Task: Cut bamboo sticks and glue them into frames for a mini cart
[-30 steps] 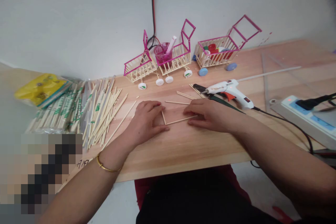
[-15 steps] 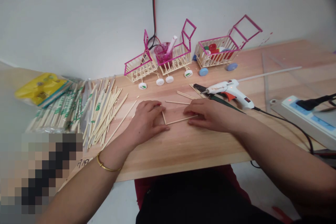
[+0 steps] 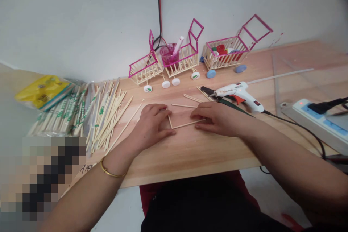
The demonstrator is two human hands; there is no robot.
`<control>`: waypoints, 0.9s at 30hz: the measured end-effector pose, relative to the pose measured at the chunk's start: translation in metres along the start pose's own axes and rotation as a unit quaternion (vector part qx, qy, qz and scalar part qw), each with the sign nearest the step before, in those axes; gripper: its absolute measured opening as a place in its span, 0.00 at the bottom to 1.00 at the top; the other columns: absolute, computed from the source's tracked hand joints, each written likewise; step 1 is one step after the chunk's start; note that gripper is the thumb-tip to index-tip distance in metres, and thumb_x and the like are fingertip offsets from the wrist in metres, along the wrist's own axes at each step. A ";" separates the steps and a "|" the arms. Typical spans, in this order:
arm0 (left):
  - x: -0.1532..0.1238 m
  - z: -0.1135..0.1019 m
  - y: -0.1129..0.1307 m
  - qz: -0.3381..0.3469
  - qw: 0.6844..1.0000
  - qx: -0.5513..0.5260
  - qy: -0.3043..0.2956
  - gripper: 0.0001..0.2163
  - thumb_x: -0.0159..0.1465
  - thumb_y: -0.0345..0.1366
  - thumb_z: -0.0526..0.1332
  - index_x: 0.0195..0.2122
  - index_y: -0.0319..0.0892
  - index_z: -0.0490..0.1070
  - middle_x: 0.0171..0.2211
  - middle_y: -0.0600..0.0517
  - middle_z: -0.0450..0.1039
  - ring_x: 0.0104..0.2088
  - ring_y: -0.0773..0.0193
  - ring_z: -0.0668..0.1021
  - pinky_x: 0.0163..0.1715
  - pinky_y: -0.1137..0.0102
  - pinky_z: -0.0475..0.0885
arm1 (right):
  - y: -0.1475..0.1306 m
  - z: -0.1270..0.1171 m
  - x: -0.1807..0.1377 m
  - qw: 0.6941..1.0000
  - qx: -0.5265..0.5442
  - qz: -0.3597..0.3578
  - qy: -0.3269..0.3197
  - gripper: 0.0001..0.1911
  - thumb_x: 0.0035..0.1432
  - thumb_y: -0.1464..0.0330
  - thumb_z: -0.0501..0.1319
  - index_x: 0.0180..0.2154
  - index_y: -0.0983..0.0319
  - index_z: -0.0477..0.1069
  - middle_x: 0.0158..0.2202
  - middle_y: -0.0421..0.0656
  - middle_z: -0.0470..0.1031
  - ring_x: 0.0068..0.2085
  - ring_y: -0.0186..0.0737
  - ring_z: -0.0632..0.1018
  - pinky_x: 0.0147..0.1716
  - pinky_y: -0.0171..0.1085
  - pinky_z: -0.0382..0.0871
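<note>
Lying at left are loose sticks (image 3: 108,127), beside them the left hand (image 3: 152,123), thumb spread from its fingers, touching the far end of a short stick (image 3: 170,121) (whether it grips, I cannot tell). That stick's near end meets, on the table (image 3: 190,156), a longer stick (image 3: 186,124) whose right end runs under the right hand (image 3: 217,117), its hold too hidden to judge; a glue gun (image 3: 239,92) lies farther right

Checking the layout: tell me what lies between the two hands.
In the head view, thin sticks lie between the left hand and right hand, two forming a corner.
</note>
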State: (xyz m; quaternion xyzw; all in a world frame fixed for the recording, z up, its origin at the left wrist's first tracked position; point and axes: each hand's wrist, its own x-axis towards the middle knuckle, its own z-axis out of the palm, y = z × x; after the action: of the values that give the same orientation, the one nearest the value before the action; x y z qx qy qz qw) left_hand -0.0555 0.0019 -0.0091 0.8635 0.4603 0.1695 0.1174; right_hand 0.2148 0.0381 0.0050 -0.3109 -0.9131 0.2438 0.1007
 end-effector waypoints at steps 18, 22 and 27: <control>0.000 0.001 -0.002 0.007 1.000 0.005 0.003 0.27 0.57 0.54 0.63 0.51 0.41 0.70 0.54 0.41 0.67 0.54 0.48 0.68 0.56 0.52 0.61 | 0.000 0.000 0.000 1.000 -0.002 -0.003 -0.005 0.12 0.59 0.65 0.60 0.45 0.61 0.72 0.42 0.46 0.74 0.42 0.43 0.74 0.42 0.40 0.67; 0.000 0.001 -0.001 0.007 1.000 0.004 0.006 0.26 0.57 0.53 0.63 0.51 0.41 0.70 0.53 0.41 0.68 0.54 0.48 0.68 0.56 0.51 0.62 | 0.000 0.000 0.000 1.000 -0.006 0.000 -0.006 0.12 0.60 0.65 0.59 0.45 0.61 0.73 0.42 0.46 0.74 0.42 0.43 0.74 0.42 0.40 0.67; 0.000 0.001 -0.001 0.008 1.000 0.004 0.008 0.26 0.56 0.53 0.64 0.51 0.41 0.70 0.53 0.40 0.68 0.54 0.48 0.68 0.55 0.51 0.62 | 0.000 0.000 0.000 1.000 -0.006 0.002 -0.005 0.12 0.60 0.65 0.59 0.45 0.61 0.72 0.42 0.46 0.74 0.43 0.43 0.74 0.43 0.40 0.67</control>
State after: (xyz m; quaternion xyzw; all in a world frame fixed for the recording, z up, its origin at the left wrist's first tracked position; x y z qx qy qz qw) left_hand -0.0558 0.0023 -0.0103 0.8663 0.4546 0.1758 0.1092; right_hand 0.2144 0.0381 0.0055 -0.3124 -0.9143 0.2400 0.0942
